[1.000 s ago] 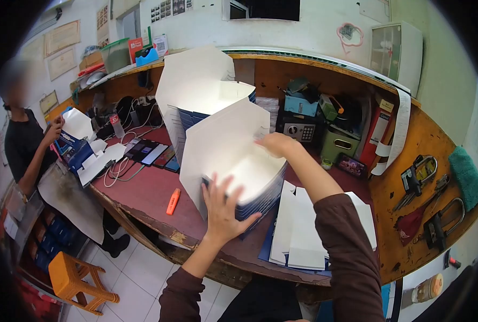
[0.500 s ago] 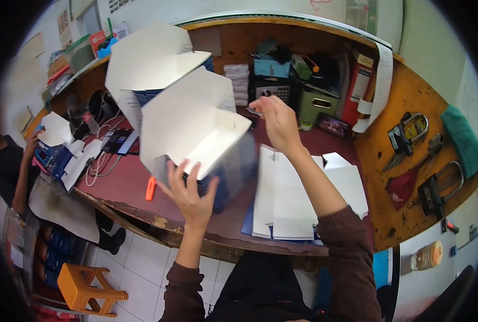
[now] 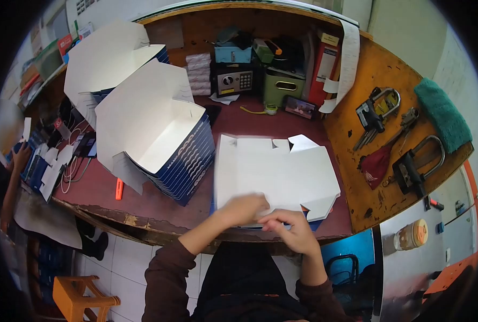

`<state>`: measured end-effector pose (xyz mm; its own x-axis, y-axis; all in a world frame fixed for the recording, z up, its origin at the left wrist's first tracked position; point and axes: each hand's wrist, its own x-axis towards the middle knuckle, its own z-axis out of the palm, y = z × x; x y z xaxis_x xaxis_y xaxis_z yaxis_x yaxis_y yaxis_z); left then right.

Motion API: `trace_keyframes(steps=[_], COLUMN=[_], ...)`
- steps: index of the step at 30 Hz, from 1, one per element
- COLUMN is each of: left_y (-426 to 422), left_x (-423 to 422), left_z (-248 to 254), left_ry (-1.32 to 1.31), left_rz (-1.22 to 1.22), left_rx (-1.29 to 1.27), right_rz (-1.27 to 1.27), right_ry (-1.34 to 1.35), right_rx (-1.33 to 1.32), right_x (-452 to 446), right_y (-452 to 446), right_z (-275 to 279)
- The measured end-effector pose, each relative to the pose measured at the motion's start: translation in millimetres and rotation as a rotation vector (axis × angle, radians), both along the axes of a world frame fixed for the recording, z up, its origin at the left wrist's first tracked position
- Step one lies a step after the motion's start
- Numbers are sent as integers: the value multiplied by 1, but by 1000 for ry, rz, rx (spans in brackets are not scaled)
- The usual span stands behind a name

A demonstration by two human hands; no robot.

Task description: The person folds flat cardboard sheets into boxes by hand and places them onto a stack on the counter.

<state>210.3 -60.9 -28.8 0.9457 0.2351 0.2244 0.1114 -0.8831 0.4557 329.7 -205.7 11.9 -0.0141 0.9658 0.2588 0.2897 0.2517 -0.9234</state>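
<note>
A stack of flat cardboard box blanks (image 3: 279, 172), white inside and blue outside, lies on the desk in front of me. At its near edge is my left hand (image 3: 243, 208), palm down and smeared by motion; its fingers cannot be made out. Close beside it, my right hand (image 3: 291, 229) has its fingers curled at the same cardboard edge, closed on it as far as I can see. Left of the stack stands an opened-up blue box (image 3: 177, 153) with white insides and raised flaps. A second such box (image 3: 123, 67) stands behind it.
An orange marker (image 3: 119, 189) lies near the desk's front edge. At the back are a small safe (image 3: 234, 81), a green bin (image 3: 283, 88) and a phone (image 3: 300, 107). Padlocks (image 3: 411, 169) and a green towel (image 3: 443, 115) rest on the right ledge. Another person's hand (image 3: 21, 155) works at far left.
Both my hands have left the standing box and come down to the near edge of the flat stack. The camera view has shifted to the right.
</note>
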Motion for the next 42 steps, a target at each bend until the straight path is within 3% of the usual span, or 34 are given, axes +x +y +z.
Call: trace_keyframes(steps=[3, 5, 7, 11, 13, 15, 19, 22, 25, 27, 29, 31, 32, 34, 35, 37, 40, 41, 42], left_y=[18, 25, 33, 39, 40, 41, 53, 52, 44, 33, 26, 20, 15, -7, -19, -38, -41, -36, -34], left_x=[9, 9, 8, 4, 3, 3, 8, 11, 11, 8, 6, 7, 7, 15, 20, 22, 25, 22, 20], left_z=[9, 16, 24, -1, -9, -13, -19, -10, 11, 35, 62, 78, 82, 85, 83, 85, 86, 83, 77], left_ry=[66, -37, -47, 120, 172, 169, 266, 275, 221, -53, -97, -538, -567, -736, -890, -845, -848, -833, -817], left_rz=[34, 61, 21, -59, -38, 13, -52, -103, -103, -67, -11, 73, 93, 145, 205, 171, -30, -2, 29], left_rx=[-169, -212, -360, -559, -675, -943, -951, -884, -700, -374, -388, -553, -794, -856, -937, -1047, -1172, -1033, -900], right_rz=[-42, -154, -372, -307, -420, -406, -349, -287, -312, -318, -325, -290, -294, -166, -165, -208, -391, -438, -375], right_ry=[-204, -291, -694, -423, -349, -388, -542, -566, -602, -663, -727, -637, -644, 273, 260, 1046, 1253, 1408, 1326], right_rx=[-153, -10, 136, -48, 238, 309, 425, 359, 148, 115, 82, 5, 18, -7, 11, 74, 300, 290, 369], right_x=[-12, -19, -24, -31, -34, -34, -40, -44, -47, -45, -42, -40, -41, -42, -39, -33, -6, 3, 13], right_y=[-2, 0, 1, -5, -4, 0, 3, 2, -2, -5, -4, -1, 2, 10, 8, -2, -25, -38, -45], right_z=[-4, -26, -32, -10, -7, -7, -9, -15, -26, -44, -45, -37, -39, -44, -40, -21, -1, 16, 22])
